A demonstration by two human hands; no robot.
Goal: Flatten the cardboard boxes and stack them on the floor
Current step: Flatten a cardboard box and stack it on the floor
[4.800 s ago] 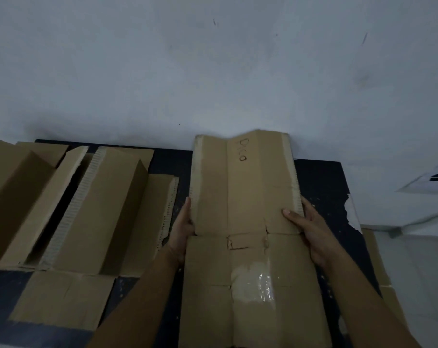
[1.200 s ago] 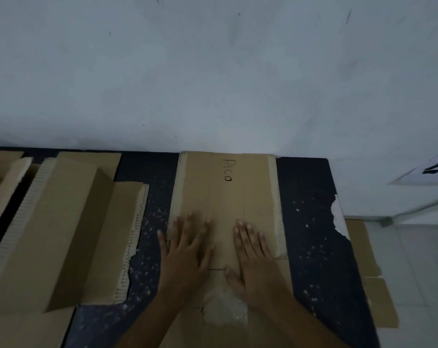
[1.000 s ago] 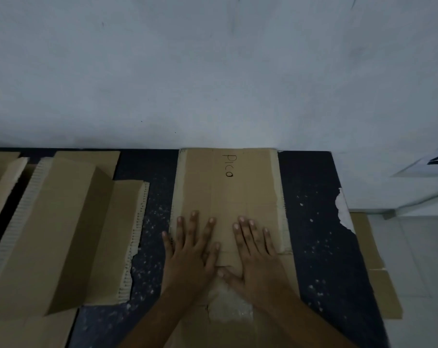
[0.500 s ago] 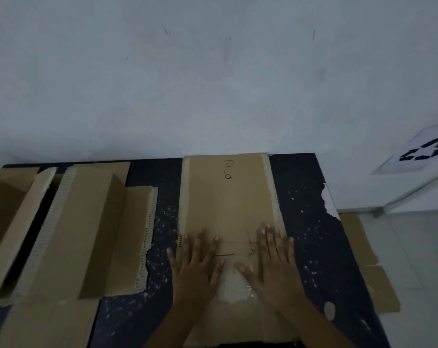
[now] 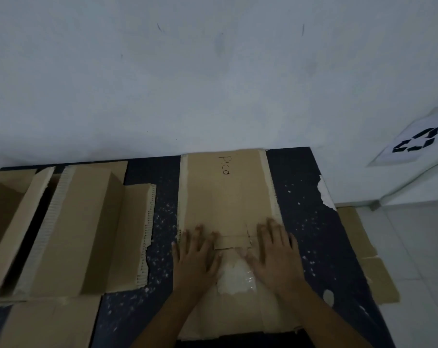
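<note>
Okay: flattened box (image 5: 228, 222) lies on the dark bench (image 5: 303, 222). Left hand (image 5: 196, 257) and right hand (image 5: 275, 254) press it palms down, fingers straight and spread, gripping nothing. Best to lean weight along the centre fold before lifting it toward the floor (image 5: 418, 247).

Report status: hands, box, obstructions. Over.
Left hand and right hand open, palms pressing flattened box on dark table. Unflattened boxes alongside left, apart. Nothing blocking.

The left hand (image 5: 196, 259) and right hand (image 5: 275, 257) have spread apart across the flattened box (image 5: 228, 197).
</note>
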